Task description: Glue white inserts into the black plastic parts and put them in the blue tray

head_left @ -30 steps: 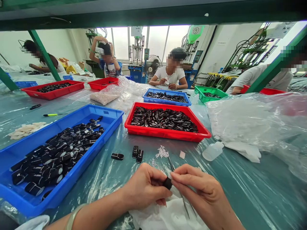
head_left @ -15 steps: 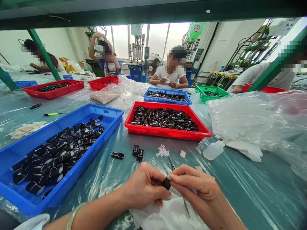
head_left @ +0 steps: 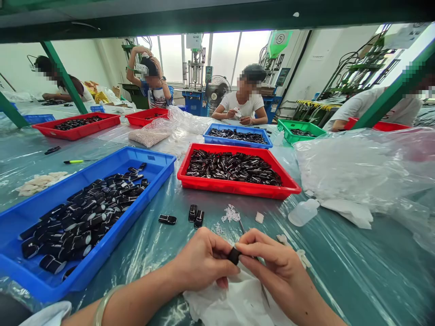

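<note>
A small black piece [head_left: 234, 256] is pinched between the thumb and fingers of my left hand [head_left: 204, 258], above a crumpled white cloth [head_left: 231, 301]. My right hand [head_left: 277, 267] has its fingertips closed at the right edge of that same piece. Thin metal tweezers [head_left: 263, 290] pass beneath my right hand, partly hidden by it; their other end shows past my fingers. Beyond my hands lie a single black piece [head_left: 167, 219] and two more side by side [head_left: 196, 216]. White scraps [head_left: 231, 213] sit near the tweezers.
A long blue tray [head_left: 149, 192] of black pieces stands left, a full red tray [head_left: 238, 186] ahead. A white bottle [head_left: 303, 213] and plastic bags [head_left: 367, 167] lie right. Several people sit across the table. A green beam [head_left: 217, 19] crosses overhead.
My right hand has shifted slightly left, with its fingertips now against the black piece; the pale bit seen between them is no longer visible. The view has moved slightly.
</note>
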